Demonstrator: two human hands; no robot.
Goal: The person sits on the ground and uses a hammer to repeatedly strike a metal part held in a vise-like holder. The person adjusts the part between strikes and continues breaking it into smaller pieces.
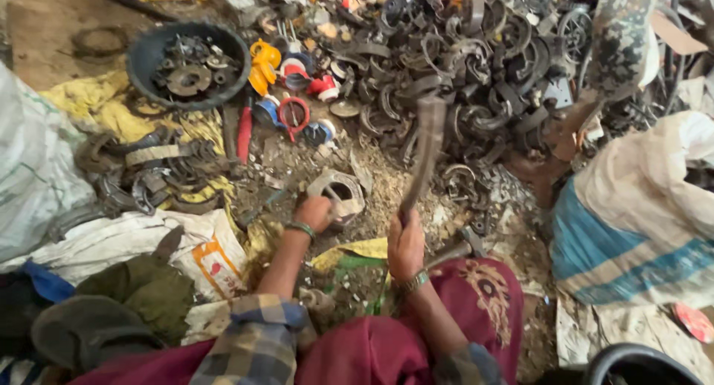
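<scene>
My left hand (pixel 314 212) reaches forward and down, fingers curled tight on the edge of a round grey metal part (pixel 338 194) that lies flat on the gritty ground just ahead of my knees; a green bangle (pixel 300 229) sits on that wrist. My right hand (pixel 405 245) is raised beside it, fist wrapped round the lower end of a long flat metal bar (pixel 425 151) that stands up and leans a little to the right above the part, blurred. A hammer (pixel 457 249) lies on the ground just right of that hand. The floor is bare dirt strewn with chips. Beyond spreads a big heap of dark curved scrap pieces (pixel 461 65). To the left, a black basin (pixel 186 63) holds discs, with red and yellow plastic bits (pixel 286 80) near it. White sacks (pixel 44 162) lie on the left, and a blue-striped sack (pixel 632 221) on the right
</scene>
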